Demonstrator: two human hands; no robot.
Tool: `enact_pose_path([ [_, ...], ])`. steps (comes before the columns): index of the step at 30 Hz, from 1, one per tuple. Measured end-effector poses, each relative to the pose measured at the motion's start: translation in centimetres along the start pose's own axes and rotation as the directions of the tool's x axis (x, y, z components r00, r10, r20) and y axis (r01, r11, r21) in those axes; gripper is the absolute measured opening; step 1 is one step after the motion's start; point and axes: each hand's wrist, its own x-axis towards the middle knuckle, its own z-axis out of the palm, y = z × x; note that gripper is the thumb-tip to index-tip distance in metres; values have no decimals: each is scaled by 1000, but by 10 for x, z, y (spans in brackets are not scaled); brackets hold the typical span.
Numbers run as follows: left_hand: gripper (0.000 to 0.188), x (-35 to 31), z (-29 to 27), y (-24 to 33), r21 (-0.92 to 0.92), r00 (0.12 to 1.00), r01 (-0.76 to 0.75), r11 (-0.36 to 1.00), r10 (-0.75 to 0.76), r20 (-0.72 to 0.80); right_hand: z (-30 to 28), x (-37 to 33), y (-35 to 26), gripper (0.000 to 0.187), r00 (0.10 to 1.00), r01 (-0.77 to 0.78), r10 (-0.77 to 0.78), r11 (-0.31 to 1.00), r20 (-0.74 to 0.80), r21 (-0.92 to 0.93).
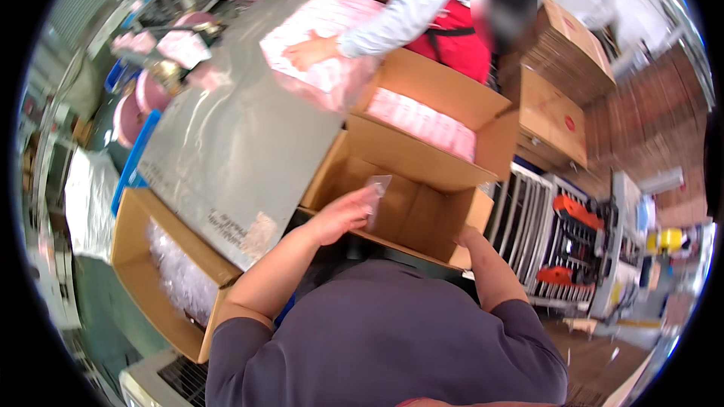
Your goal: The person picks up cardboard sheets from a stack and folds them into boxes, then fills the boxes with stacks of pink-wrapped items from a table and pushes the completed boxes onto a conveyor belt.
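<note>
My left hand [345, 217] is closed, pinching a small clear plastic bag [379, 190] over the near cardboard box [403, 200]. That box stands open in front of me, with bare cardboard walls and bottom showing inside. At its right side, my right hand [469, 238] grips the edge of the box, its fingers partly hidden by the wall. Directly behind is another open carton [445, 79], holding a row of pink-and-white packs [422, 122].
A co-worker in a red apron [464, 41] presses a hand on a wrapped pink-and-white bundle [324, 49] on the metal table [249, 143]. A carton of clear plastic [181, 271] stands left. Rollers with an orange-and-black machine [577, 215] and stacked cardboard [641, 117] lie right.
</note>
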Motion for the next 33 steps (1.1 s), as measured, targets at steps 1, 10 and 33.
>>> enact_pose_path([
  [1,82,12,20,-4,211,994,103,972,-108,12,-7,-15,-1,49,1000,-20,20,998,0,61],
  [10,63,8,3,-43,959,867,228,-171,484,-119,-45,-73,-15,59,995,-88,81,983,51,159],
  [33,42,3,-20,-47,962,882,271,-43,410,-231,47,-19,-6,42,912,-2,371,438,-178,899],
])
